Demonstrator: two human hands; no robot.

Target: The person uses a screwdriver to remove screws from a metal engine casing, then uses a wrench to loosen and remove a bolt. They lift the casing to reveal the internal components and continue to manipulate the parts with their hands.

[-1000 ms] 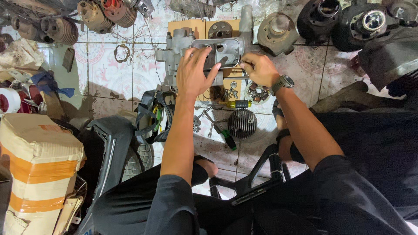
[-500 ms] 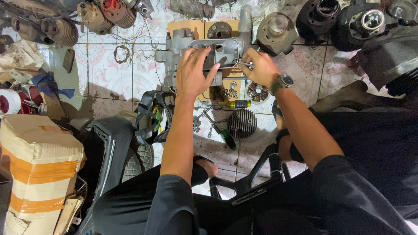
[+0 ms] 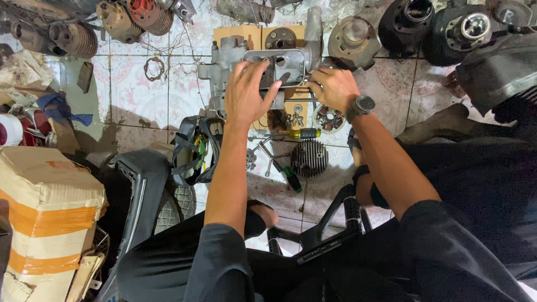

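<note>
L hand (image 3: pixel 245 92) fingers spread, pressing metal engine casing (image 3: pixel 279 67) on tiled floor (image 3: pixel 123 95); R hand (image 3: pixel 334 88) curled, gripping casing's R edge; finned cylinder (image 3: pixel 309 158) nearby.

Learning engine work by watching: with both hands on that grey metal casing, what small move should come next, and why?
Probably steady the casing with the left hand while the right hand works at its right edge: the left palm already lies flat on it, and the right fingers pinch there.

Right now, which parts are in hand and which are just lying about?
In hand:
- left hand on the grey engine casing
- right hand at the casing's right edge

Lying about:
- finned cylinder head
- yellow screwdriver
- taped carton
- gasket ring
</note>
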